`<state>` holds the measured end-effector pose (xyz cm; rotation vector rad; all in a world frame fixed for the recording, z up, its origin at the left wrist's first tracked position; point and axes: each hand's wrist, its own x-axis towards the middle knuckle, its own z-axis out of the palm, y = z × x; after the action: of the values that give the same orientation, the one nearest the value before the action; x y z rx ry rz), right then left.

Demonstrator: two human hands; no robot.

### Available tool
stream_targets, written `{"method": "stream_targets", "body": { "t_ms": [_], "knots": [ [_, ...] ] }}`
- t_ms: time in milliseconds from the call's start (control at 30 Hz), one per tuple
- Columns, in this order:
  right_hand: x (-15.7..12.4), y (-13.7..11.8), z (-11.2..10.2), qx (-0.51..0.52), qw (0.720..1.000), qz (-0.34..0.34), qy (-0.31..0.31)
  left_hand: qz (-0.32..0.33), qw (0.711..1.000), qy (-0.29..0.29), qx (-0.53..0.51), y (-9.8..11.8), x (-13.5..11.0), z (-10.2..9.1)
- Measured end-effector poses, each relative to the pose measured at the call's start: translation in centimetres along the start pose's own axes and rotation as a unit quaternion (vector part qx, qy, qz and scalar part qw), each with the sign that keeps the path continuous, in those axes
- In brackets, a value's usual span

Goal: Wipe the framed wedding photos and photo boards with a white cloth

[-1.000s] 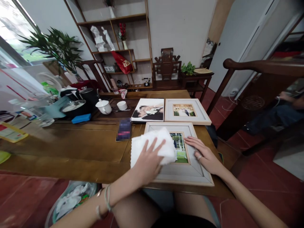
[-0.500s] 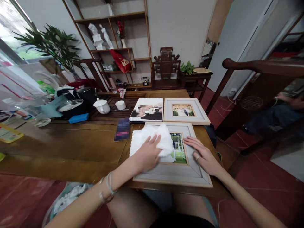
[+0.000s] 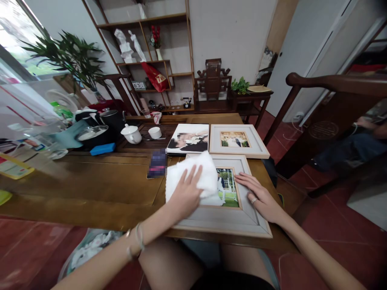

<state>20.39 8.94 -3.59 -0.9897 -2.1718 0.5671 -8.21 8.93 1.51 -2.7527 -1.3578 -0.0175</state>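
Left hand [image 3: 186,194] spread over a white cloth [image 3: 177,174], the cloth covering the left part of a pale photo frame [image 3: 225,220], frame flat on the wooden table [image 3: 117,189], right hand [image 3: 262,200] extended along its right border

Red tile flr [image 3: 347,262], wht wall [image 3: 223,36], wd shelving [image 3: 163,18]

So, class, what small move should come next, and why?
Perhaps slide the white cloth rightward: under the left hand, it hides the left part of the photo, leaving its right uncovered, while the right hand rests on the right side of the nearest frame.
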Motion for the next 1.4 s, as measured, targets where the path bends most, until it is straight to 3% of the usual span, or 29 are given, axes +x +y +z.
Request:
{"method": "stream_targets", "body": {
  "t_ms": [133, 233, 333, 467, 533, 600, 700, 900, 1000, 1067, 1167, 1267, 1400],
  "knots": [
    [0.0, 0.1, 0.0, 0.003, 1.000, -0.001, 0.000, -0.021, 0.998, 0.032, 0.049, -3.0, 4.4, 0.0],
    [0.1, 0.0, -0.1, 0.004, 1.000, 0.002, 0.004, -0.003, 0.999, -0.001, 0.049, -2.7, 4.9, -0.8],
    [0.1, 0.0, 0.0, 0.006, 1.000, 0.007, 0.014, 0.018, 0.996, -0.080, 0.023, -0.5, 2.4, -2.3],
    [0.0, -0.1, 0.1, 0.008, 1.000, 0.017, 0.018, 0.053, 0.977, -0.204, -0.025, 3.7, -3.4, -4.4],
    [0.0, 0.0, 0.1, 0.008, 1.000, 0.017, 0.017, 0.080, 0.966, -0.238, -0.056, 5.6, -5.6, -4.8],
    [0.0, 0.0, 0.1, 0.007, 1.000, 0.013, 0.015, 0.110, 0.966, -0.219, -0.082, 6.8, -6.5, -4.6],
    [0.0, 0.1, 0.0, 0.005, 1.000, 0.008, 0.013, 0.110, 0.982, -0.135, -0.074, 6.6, -5.3, -3.2],
    [0.1, 0.2, -0.1, 0.000, 1.000, -0.002, -0.002, 0.010, 0.999, -0.029, 0.028, 0.7, 2.1, -0.3],
    [0.1, 0.2, -0.1, -0.002, 1.000, -0.002, -0.003, 0.017, 0.998, 0.019, 0.050, -1.4, 4.5, 0.0],
    [0.1, 0.2, -0.1, -0.002, 1.000, -0.003, -0.001, 0.046, 0.998, 0.009, 0.045, -1.4, 4.7, -0.3],
    [0.1, 0.1, -0.1, -0.002, 1.000, -0.005, -0.001, 0.074, 0.996, -0.058, 0.012, 0.8, 2.6, -1.7],
    [0.1, 0.0, -0.1, -0.001, 1.000, -0.001, 0.006, 0.104, 0.986, -0.124, -0.033, 4.4, -1.4, -3.6],
    [0.1, -0.1, -0.1, 0.000, 1.000, 0.007, 0.003, 0.170, 0.972, -0.149, -0.070, 8.1, -5.4, -4.8]
  ]
}}
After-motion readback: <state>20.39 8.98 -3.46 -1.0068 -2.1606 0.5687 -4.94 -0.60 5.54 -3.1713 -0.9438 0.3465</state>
